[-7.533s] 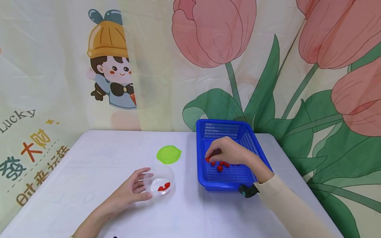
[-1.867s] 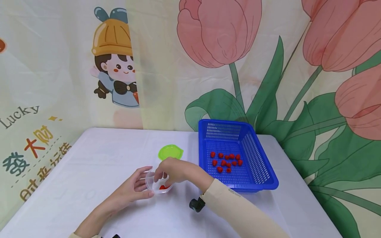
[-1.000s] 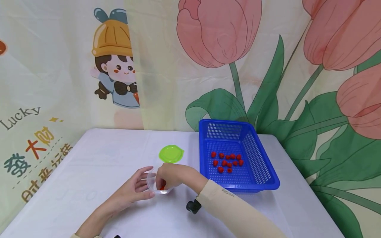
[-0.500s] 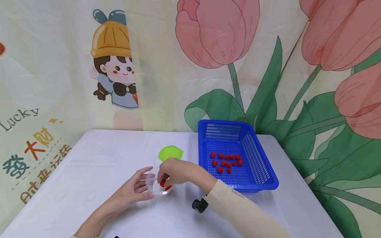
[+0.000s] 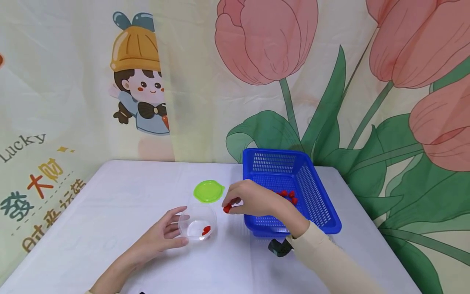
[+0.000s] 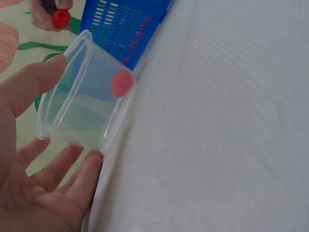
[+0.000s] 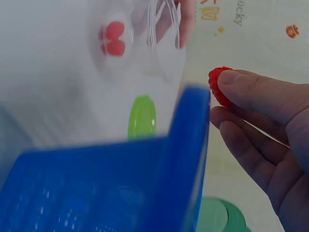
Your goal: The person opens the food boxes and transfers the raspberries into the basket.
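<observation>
My left hand (image 5: 161,234) holds the side of a clear plastic cup (image 5: 189,228) on the table, thumb near its rim and fingers round the far side. Red fruit (image 5: 206,230) lies at the cup's bottom; the right wrist view shows two red lumps, one perhaps a reflection. Between the cup and the blue basket (image 5: 330,222), my right hand (image 5: 253,198) pinches a red raspberry (image 7: 221,86) with thumb and fingertips, above the table near the basket's left rim. Several raspberries (image 5: 291,194) sit in the basket, some hidden behind this hand.
A green lid (image 5: 208,191) lies flat on the white-covered table (image 5: 139,183), behind the cup and left of the basket. A printed curtain (image 5: 194,81) hangs along the table's back edge. A black wrist device (image 5: 280,247) sits below my right wrist.
My right hand reached into the cup, picked up a raspberry and lifted it out, moving right towards the basket. Less fruit shows in the cup. My left hand stays at the cup.
</observation>
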A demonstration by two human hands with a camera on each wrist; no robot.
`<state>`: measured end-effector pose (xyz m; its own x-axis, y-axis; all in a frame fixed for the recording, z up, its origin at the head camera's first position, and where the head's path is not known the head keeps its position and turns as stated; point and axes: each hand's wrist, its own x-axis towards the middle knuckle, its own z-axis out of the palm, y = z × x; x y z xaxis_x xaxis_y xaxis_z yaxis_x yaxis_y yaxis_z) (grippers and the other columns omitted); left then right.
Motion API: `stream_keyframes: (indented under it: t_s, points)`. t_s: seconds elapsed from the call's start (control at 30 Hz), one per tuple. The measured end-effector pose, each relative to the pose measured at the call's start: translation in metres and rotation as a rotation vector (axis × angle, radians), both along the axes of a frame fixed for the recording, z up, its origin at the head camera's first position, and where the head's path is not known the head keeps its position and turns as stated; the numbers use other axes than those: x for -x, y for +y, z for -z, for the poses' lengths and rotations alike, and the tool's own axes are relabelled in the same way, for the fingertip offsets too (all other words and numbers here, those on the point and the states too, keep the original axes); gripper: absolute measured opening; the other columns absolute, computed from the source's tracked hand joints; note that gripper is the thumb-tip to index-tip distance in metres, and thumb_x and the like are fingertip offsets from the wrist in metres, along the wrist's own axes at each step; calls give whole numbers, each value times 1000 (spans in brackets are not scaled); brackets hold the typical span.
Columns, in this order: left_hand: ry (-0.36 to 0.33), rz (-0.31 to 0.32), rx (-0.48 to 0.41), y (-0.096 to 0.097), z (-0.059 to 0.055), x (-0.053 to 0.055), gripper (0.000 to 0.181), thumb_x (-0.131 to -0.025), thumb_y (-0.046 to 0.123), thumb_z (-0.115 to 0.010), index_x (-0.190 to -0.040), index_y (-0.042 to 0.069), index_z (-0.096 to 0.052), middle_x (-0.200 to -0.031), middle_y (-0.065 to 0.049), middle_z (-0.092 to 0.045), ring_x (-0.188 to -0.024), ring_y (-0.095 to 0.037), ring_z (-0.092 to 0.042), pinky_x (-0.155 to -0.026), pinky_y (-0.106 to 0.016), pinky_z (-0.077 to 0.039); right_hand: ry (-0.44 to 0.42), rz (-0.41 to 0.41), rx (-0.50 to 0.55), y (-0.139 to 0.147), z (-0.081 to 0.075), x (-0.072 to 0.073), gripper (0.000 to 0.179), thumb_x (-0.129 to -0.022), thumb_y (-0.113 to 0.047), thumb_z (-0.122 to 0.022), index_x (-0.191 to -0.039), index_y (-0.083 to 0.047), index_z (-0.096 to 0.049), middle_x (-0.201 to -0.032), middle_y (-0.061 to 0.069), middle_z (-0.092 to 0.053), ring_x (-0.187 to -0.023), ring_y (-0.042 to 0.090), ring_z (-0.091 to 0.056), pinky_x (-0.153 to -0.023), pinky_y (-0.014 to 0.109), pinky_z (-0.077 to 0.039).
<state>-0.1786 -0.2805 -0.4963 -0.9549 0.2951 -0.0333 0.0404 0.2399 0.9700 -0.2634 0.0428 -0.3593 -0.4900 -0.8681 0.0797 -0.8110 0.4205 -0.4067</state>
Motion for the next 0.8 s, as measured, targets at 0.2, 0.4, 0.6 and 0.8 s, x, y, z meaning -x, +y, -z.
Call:
stream_keyframes:
  t_s: [0.2,0.4,0.6,0.8]
  points:
    - [-7,0,2,0,1,0,92,-92,17,-84,-166,22,-29,-161,-18,-41,-146,-40,-49,-104,-14,-48,21,95,50,50,1,6,20,-94,-11,-83,-114,-12,-82,-106,-3,-74,-94,5,-69,-84,19,-60]
    - [-7,2,-3,-1,0,1,92,-92,15,-85,-166,21,-29,-163,-16,-40,-146,-41,-49,-104,-14,-49,59,175,56,93,8,15,23,-93,-10,-83,-116,-13,-82,-107,-2,-76,-99,15,-72,-84,29,-63]
    - [-2,4,-11,-1,0,1,93,-92,15,-85,-166,21,-29,-163,-17,-42,-146,-41,-49,-104,-14,-49,81,227,45,125,20,27,21,-93,-9,-83,-114,-11,-82,-105,-1,-77,-97,16,-71,-82,30,-63]
    - [4,4,-8,-1,1,2,93,-92,15,-85,-166,21,-29,-162,-16,-42,-145,-40,-49,-104,-13,-48,60,269,28,144,35,37,19,-93,-3,-82,-112,-5,-82,-104,5,-78,-92,14,-73,-83,33,-64]
